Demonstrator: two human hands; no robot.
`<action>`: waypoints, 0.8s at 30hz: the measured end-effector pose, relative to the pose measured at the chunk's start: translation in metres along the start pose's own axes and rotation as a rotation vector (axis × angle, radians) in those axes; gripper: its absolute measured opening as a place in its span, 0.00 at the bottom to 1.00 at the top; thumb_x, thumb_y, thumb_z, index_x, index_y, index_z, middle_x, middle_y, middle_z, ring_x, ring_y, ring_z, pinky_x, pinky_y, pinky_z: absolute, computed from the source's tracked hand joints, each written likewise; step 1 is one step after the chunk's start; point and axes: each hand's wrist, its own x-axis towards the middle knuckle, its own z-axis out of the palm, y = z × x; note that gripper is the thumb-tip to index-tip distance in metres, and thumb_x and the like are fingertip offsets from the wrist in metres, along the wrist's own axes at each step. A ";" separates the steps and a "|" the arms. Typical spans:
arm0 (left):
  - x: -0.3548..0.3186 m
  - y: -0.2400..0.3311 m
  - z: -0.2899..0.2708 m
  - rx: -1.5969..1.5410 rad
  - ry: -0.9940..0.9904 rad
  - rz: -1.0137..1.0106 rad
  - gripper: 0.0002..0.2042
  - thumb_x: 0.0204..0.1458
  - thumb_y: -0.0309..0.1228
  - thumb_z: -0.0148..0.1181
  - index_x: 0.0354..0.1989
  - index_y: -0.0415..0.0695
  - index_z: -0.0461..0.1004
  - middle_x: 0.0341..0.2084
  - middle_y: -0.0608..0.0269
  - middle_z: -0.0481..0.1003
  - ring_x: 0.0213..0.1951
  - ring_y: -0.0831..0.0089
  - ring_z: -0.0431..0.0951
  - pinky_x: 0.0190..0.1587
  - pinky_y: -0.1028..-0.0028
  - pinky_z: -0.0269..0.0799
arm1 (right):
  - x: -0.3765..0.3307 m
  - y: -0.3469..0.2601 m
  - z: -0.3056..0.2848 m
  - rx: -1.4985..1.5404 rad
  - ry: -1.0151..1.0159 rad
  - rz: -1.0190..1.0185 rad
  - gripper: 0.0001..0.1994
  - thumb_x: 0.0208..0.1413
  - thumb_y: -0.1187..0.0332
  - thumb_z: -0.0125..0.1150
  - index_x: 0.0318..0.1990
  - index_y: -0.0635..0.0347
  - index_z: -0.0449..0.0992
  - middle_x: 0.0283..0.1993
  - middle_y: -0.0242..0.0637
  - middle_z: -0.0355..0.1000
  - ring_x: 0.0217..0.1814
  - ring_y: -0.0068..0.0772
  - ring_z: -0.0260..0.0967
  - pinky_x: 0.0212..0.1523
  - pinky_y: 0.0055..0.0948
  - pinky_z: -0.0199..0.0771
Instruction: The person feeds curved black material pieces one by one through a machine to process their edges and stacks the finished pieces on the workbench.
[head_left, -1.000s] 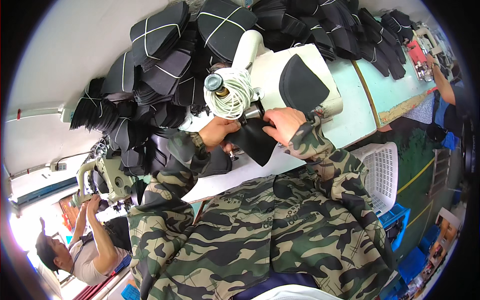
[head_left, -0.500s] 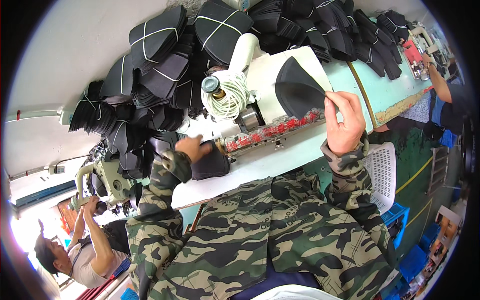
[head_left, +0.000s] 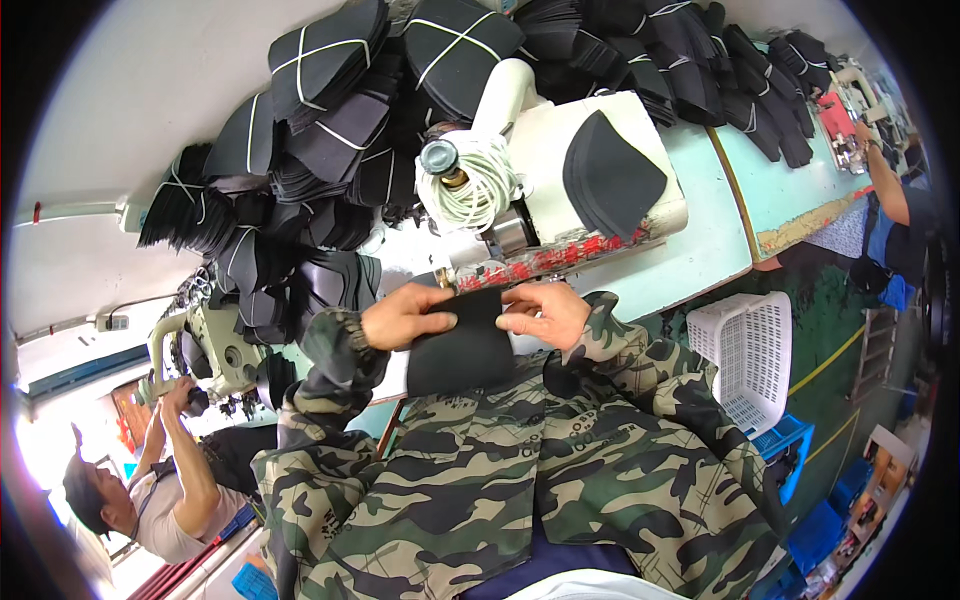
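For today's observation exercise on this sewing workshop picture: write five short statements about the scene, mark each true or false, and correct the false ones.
1. Both hands, left hand and right hand, hold one black fabric piece. True.
2. The sewing machine is red. False: it is white.
3. A black curved piece lies on top of the machine. True.
4. The white basket sits on the table. False: it stands on the floor, at the person's right.
5. The stacked black bundles are tied with white cord. True.

Worktop: pale green flat worktop (head_left: 700, 215)
On it, middle: white sewing machine (head_left: 560, 160)
On it, far side: tied bundles of black fabric pieces (head_left: 330, 110)
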 end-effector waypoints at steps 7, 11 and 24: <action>0.027 -0.004 0.002 0.002 0.261 -0.094 0.13 0.57 0.33 0.50 0.42 0.34 0.71 0.26 0.68 0.73 0.25 0.83 0.70 0.29 0.79 0.68 | 0.025 0.001 -0.012 -0.305 0.046 -0.011 0.08 0.50 0.65 0.59 0.30 0.62 0.75 0.21 0.38 0.74 0.23 0.30 0.73 0.26 0.30 0.70; 0.028 -0.015 -0.008 -0.019 0.381 -0.085 0.13 0.57 0.32 0.49 0.43 0.34 0.71 0.28 0.67 0.74 0.26 0.83 0.71 0.31 0.81 0.68 | 0.026 -0.013 -0.032 -0.397 0.267 -0.105 0.07 0.48 0.65 0.60 0.30 0.58 0.75 0.24 0.39 0.75 0.26 0.38 0.74 0.28 0.32 0.70; 0.064 0.014 -0.004 -0.127 0.288 -0.019 0.11 0.56 0.29 0.48 0.40 0.34 0.72 0.29 0.67 0.74 0.29 0.82 0.72 0.34 0.79 0.69 | 0.047 -0.036 -0.050 -1.028 0.191 -0.228 0.16 0.43 0.62 0.63 0.38 0.60 0.72 0.33 0.40 0.71 0.39 0.44 0.68 0.39 0.39 0.68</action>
